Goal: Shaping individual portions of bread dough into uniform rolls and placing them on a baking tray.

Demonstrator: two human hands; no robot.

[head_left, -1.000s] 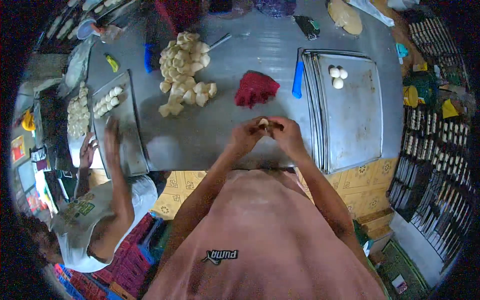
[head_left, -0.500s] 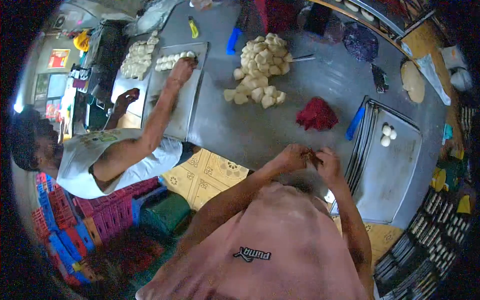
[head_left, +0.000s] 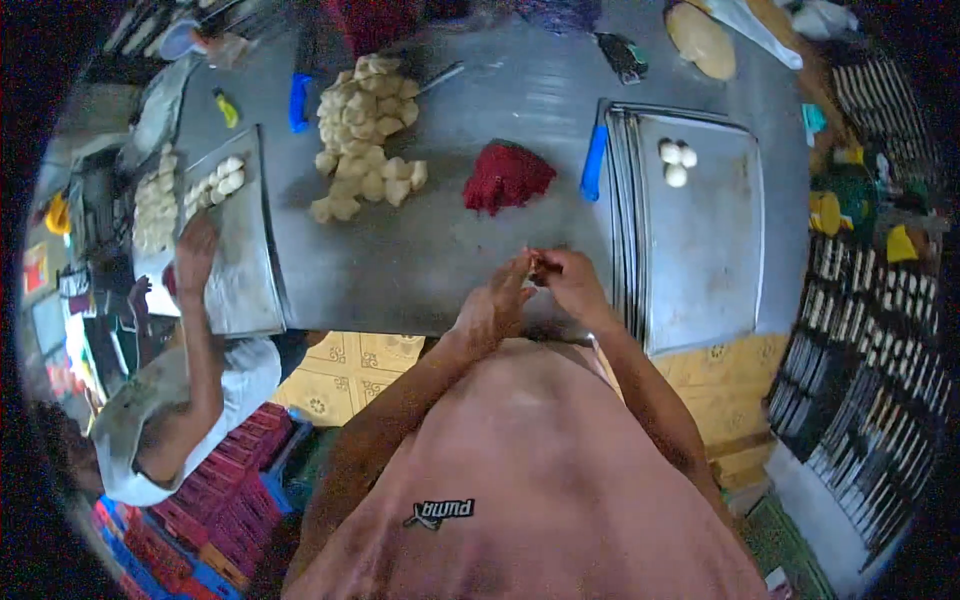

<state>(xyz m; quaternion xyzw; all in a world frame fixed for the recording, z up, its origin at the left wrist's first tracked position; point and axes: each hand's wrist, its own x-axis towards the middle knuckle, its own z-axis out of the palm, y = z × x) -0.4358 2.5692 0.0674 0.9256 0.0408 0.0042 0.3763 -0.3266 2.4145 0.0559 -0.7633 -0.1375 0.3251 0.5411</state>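
My left hand (head_left: 497, 297) and my right hand (head_left: 572, 285) meet above the steel table (head_left: 400, 280) near its front edge, fingers closed around something small and partly hidden. Beyond them lies a crumpled dark red cloth (head_left: 508, 178). Up and to the left is a heap of pale dough pieces (head_left: 365, 110). Right of my hands, a stack of metal trays (head_left: 705, 270) has several white dough balls (head_left: 676, 165) on top and a blue-handled tool (head_left: 594, 160) beside it.
A co-worker in a white sleeveless shirt (head_left: 240, 390) works at a left tray (head_left: 250, 290) holding dough balls. Racks of loaded trays (head_left: 870, 310) stand at the right. Colored crates (head_left: 235, 470) sit lower left. An oval dough slab (head_left: 700, 45) lies at the back right.
The pale piece visible between my fingertips a second ago is hidden now. My left fingers reach farther forward. The camera view swung and came back. The co-worker's hands have moved along the tray.
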